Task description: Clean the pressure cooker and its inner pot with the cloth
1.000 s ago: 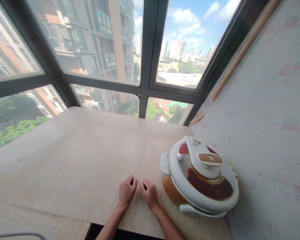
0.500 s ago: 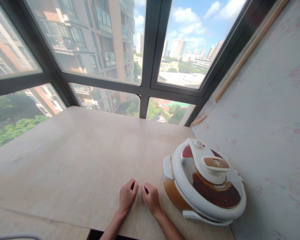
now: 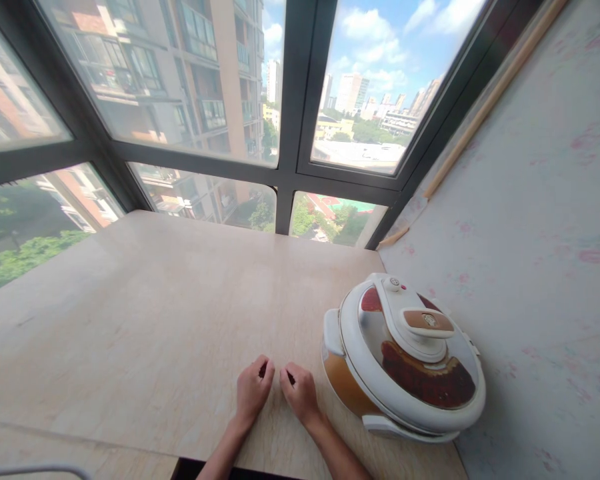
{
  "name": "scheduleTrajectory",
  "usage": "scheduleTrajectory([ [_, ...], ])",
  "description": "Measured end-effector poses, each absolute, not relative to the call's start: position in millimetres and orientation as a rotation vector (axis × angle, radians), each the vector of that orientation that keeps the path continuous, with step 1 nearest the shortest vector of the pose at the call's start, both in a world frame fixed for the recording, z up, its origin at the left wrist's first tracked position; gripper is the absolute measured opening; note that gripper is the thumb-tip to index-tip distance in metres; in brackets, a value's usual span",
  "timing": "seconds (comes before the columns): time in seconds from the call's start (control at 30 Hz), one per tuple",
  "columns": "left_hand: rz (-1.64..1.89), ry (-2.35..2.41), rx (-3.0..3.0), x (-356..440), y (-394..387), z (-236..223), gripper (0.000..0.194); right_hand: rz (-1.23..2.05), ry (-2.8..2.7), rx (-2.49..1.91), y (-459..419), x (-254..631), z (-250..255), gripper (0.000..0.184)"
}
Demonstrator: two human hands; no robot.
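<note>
My left hand [image 3: 253, 387] is curled into a loose fist on the pale marbled counter [image 3: 180, 300]. Close beside it, with a narrow gap between them, my right hand [image 3: 300, 393] is closed the same way. Only a dark hollow shows inside each curl, and no object sticks out of either fist. To the right of my right hand stands a white and brown electric pressure cooker [image 3: 405, 360], its lid on. The cooker's lid handle [image 3: 427, 322] has a brown top, and neither hand touches it.
Dark-framed windows [image 3: 287, 133] rise along the back and left of the counter. A floral-papered wall [image 3: 540, 253] borders the right side, close to the cooker. A grey curved tube [image 3: 35, 470] shows at the lower left, and a dark edge [image 3: 185, 469] lies below my forearms.
The view has shifted slightly, so the cooker and windows appear a little further left and up. Both fists keep the same pose and place on the counter.
</note>
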State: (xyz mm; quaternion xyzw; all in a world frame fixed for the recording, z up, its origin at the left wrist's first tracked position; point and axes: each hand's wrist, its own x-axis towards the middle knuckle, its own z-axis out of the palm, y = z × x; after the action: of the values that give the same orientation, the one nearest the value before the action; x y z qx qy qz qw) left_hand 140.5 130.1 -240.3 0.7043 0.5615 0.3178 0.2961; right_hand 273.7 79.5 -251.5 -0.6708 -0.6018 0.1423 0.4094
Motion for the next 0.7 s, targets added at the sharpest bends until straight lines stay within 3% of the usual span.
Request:
scheduleTrajectory([
  [0.7, 0.815, 1.513, 1.888, 141.1, 130.5, -234.1, 0.038, 0.495, -1.434, -1.698, 80.1, 273.8, -243.3, 0.035],
])
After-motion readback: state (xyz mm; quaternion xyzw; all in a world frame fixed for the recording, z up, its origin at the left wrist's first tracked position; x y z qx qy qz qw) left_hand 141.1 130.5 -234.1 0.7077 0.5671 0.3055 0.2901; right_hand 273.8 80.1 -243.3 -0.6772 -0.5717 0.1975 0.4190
